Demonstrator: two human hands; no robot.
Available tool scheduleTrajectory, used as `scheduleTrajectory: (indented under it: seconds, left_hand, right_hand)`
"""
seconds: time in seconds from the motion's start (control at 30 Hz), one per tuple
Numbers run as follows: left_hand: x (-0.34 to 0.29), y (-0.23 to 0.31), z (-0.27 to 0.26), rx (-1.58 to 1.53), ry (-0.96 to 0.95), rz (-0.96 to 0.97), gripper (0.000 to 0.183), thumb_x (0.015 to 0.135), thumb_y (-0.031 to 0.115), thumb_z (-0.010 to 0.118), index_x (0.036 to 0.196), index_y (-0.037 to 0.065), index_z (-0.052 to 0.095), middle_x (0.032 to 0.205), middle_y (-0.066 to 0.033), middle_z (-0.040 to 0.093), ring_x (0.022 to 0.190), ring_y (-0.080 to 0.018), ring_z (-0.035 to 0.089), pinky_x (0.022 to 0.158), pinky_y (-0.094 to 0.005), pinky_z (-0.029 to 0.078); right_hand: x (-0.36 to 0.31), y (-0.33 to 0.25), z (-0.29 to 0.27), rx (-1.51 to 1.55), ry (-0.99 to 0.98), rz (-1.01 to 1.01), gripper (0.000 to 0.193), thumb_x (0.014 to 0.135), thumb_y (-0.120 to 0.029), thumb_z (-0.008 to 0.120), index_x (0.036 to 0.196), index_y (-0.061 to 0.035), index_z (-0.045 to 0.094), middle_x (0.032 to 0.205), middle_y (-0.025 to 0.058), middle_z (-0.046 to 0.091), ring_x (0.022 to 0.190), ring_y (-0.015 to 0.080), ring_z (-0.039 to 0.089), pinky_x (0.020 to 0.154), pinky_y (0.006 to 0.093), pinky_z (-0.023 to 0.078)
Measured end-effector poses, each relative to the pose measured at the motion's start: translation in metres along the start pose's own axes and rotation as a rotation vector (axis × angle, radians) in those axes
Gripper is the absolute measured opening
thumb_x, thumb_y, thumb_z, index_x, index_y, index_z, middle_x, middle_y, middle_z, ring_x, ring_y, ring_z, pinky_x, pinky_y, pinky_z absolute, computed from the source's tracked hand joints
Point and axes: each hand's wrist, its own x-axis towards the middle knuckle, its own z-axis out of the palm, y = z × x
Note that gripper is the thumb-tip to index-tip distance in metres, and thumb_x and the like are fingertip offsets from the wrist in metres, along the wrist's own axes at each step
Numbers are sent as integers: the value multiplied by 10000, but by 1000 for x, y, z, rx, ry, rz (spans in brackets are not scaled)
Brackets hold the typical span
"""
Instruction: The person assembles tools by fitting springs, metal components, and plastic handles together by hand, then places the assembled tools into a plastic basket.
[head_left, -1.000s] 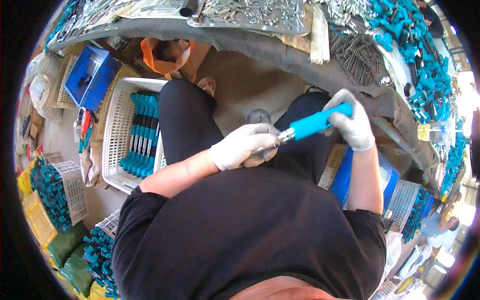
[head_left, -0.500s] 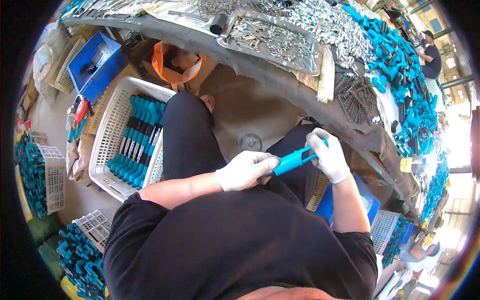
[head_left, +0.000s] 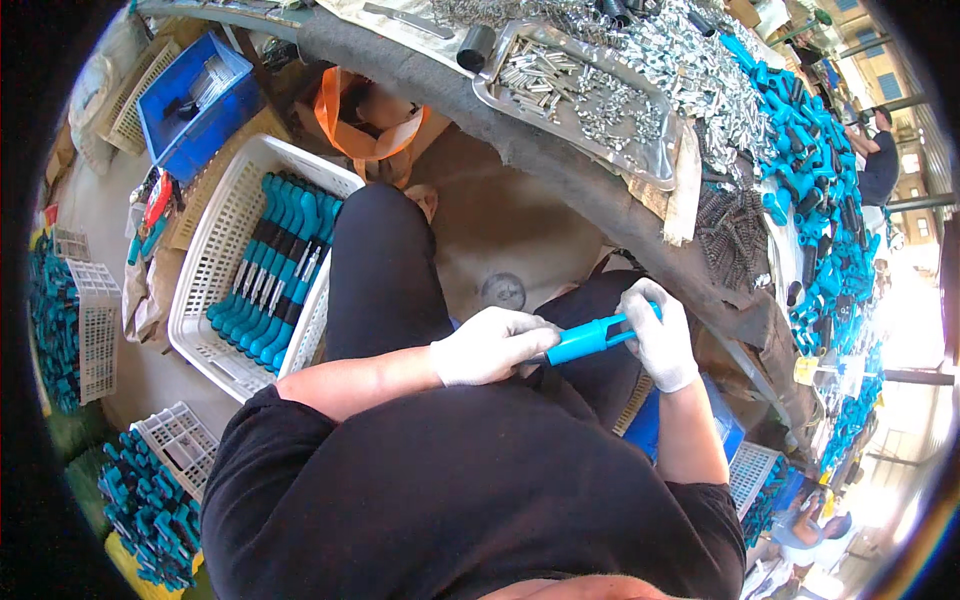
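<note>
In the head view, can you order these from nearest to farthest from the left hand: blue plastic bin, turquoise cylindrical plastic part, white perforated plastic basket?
1. Turquoise cylindrical plastic part: immediately right of the white-gloved left hand.
2. White perforated plastic basket: to the left.
3. Blue plastic bin: upper left, beyond the basket.

The shirt (head_left: 450,480) is black and short-sleeved, the trousers (head_left: 385,280) black too — the gloves (head_left: 480,348) white.

Left hand (head_left: 495,346) brought up against near end of teal tube (head_left: 578,342); metal collar, seen at that end a second ago, lost from view. Slot (head_left: 618,331) exposed toward tube's far end.
</note>
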Motion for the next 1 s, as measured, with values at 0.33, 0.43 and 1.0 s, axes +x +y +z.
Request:
scheduleTrajectory:
  seconds: [0.33,0.43,1.0]
  left_hand:
    - [2,-1,-12,-74,19,-69,302,959,337,502,904,66,624,668,11,545,495,-51,405,446,-221,304]
    - [3,-3,-14,55,96,26,321,960,344,488,904,64,633,668,12,542,494,-50,411,452,-219,311]
    - [4,10,-25,-32,49,-148,435,1001,386,318,876,63,581,633,-26,567,440,-89,397,449,-255,334]
  right_hand:
    - [19,4,13,-69,105,-106,197,912,-204,553,779,-57,559,600,-39,471,503,38,426,458,217,328]
    - [24,1,13,-22,17,-3,192,910,-197,554,780,-57,560,597,-38,471,513,39,432,466,222,335]
    - [29,10,33,-89,58,-178,174,908,-160,527,812,-21,565,728,18,544,686,80,486,632,248,414]
